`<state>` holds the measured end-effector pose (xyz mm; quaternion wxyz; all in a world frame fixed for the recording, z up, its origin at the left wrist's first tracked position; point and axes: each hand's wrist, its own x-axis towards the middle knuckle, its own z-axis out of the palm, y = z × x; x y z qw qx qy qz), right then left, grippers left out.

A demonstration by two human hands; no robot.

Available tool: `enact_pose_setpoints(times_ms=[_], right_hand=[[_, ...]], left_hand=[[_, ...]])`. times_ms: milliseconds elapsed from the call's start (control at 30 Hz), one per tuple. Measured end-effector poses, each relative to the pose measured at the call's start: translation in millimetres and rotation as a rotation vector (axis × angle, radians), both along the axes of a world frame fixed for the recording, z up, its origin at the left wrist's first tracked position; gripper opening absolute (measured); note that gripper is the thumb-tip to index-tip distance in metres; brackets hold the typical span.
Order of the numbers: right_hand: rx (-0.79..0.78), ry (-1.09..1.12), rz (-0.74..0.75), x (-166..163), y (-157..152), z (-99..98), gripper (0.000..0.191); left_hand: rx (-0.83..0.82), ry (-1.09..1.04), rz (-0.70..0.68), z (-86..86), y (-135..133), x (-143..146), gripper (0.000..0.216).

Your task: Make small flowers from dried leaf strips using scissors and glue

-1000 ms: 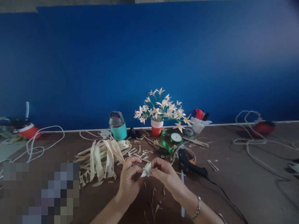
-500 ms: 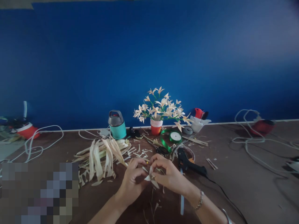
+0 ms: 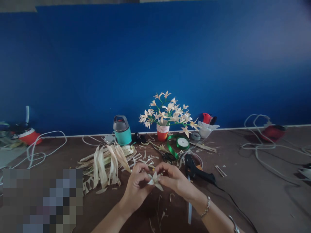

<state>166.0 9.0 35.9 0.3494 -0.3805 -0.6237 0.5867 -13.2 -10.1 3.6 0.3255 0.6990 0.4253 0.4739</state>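
A pale husk flower (image 3: 155, 182) with pointed petals faces up between my two hands, over the front of the table. My left hand (image 3: 136, 187) pinches it from the left, though its gripping fingertips are partly hidden. From the other side, my right hand (image 3: 177, 182) has thumb and fingers closed on a petal. Just to the right lies a black glue gun (image 3: 198, 171), its cord trailing forward. Dried husk strips (image 3: 107, 165) are heaped left of my hands. Thin scraps and stems lie below them.
A paper cup stack (image 3: 162, 132) at the back bears a spray of finished flowers (image 3: 170, 110). Near it are a green ribbon roll (image 3: 182, 142), a teal container (image 3: 122, 136) and a white plastic holder (image 3: 206, 130). Loose white cables (image 3: 257, 155) lie far right. A blue wall stands behind.
The flower has turned so its spread petals face up; before, it was tilted and partly covered by the fingers. My right fingers have shifted slightly along the petals.
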Motion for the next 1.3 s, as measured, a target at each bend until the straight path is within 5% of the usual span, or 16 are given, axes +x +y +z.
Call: enact_pose_setpoints(times_ms=[367,700,900,1300], right_hand=[[-0.050,-0.059,-0.083,-9.1,-1.2,-2.2,0.004],[-0.369,0.123,-0.077,-4.7,4.1,-0.4,0.012],[-0.336,0.165,-0.025,-3.7,3.0,1.1,0.016],[-0.293,0.064,0.029,-5.1,-1.4,4.7,0.016]], left_hand=[[-0.085,-0.073,-0.014,0.7,3.1,6.5,0.023],[-0.423,-0.327,-0.184,5.4,2.2,7.5,0.027],[-0.505,-0.456,-0.237,6.7,1.4,8.2,0.028],[-0.486,-0.390,-0.350,6.3,1.1,4.4,0.028]])
